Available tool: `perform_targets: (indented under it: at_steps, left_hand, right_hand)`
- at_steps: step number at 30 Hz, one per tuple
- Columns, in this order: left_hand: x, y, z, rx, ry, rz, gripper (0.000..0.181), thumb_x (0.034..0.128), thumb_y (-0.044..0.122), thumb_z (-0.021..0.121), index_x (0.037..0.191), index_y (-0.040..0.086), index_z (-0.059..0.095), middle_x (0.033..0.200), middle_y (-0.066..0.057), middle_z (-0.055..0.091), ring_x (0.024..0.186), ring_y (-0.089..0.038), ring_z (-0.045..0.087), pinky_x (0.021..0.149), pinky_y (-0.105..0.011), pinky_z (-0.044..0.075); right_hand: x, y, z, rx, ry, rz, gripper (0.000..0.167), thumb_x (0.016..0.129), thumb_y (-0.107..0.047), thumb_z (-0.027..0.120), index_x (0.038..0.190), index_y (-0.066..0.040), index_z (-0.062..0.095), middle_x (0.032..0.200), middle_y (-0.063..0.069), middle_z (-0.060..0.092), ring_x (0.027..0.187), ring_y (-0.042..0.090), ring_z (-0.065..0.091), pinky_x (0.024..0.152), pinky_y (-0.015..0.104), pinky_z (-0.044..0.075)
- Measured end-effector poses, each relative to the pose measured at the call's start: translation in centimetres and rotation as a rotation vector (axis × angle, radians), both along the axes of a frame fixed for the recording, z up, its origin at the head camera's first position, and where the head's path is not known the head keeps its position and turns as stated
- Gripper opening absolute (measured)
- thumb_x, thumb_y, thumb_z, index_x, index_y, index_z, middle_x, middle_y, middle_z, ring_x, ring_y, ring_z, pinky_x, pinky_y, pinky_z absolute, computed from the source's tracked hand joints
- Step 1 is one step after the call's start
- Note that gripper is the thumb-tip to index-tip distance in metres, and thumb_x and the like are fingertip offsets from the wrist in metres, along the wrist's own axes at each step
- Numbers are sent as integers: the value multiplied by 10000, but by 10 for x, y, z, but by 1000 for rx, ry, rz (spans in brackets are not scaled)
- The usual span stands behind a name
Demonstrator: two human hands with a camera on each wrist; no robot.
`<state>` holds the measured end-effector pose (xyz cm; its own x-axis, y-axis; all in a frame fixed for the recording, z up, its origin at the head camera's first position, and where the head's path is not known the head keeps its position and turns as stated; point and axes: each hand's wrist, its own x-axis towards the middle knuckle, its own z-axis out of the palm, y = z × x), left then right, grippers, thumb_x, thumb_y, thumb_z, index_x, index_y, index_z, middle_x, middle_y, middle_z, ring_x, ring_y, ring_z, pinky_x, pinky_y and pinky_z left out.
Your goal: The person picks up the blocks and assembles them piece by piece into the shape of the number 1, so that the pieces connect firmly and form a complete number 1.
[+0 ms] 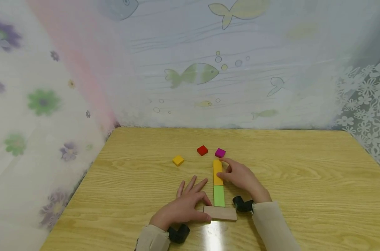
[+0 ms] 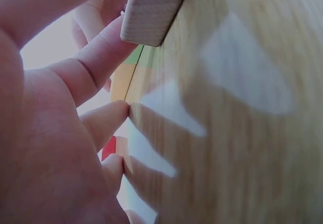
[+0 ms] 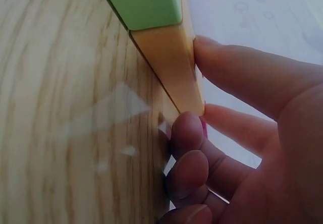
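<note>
A plain wooden block (image 1: 222, 213) (image 2: 151, 12) lies crosswise on the table, and my left hand (image 1: 183, 207) pinches its left end between thumb and index finger, other fingers spread on the tabletop. Beyond its long side, a green block (image 1: 219, 196) (image 3: 151, 4) points away from me. An orange block (image 1: 217, 169) (image 3: 171, 57) continues the line, end to end with the green one. My right hand (image 1: 241, 176) holds the orange block, index finger at the far end and thumb on the right side; the other fingers are curled beside it.
Past the orange block's far end sits a magenta block (image 1: 220, 152). To its left are a red block (image 1: 202, 150) and a small yellow block (image 1: 178, 160). Patterned curtains (image 1: 190, 104) hang behind the wooden table (image 1: 318, 174) and along its left side.
</note>
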<state>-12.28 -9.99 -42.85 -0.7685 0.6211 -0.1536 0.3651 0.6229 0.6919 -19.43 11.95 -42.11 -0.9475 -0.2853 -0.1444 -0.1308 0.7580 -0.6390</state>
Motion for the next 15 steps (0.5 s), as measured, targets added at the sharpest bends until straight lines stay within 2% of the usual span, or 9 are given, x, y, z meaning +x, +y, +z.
perform_targets:
  at_steps: [15]
  left_hand:
    - [0,1,-2,-4,22,-1,234,729,526,639,878,366,554,1483,23,110,1336,-271,-111,982,-551,-125]
  right_hand:
    - [0,1,-1,-3,10,8,568,806,-366,636,1295,-151,443,711,-1,508,603,153,446,541,286,349]
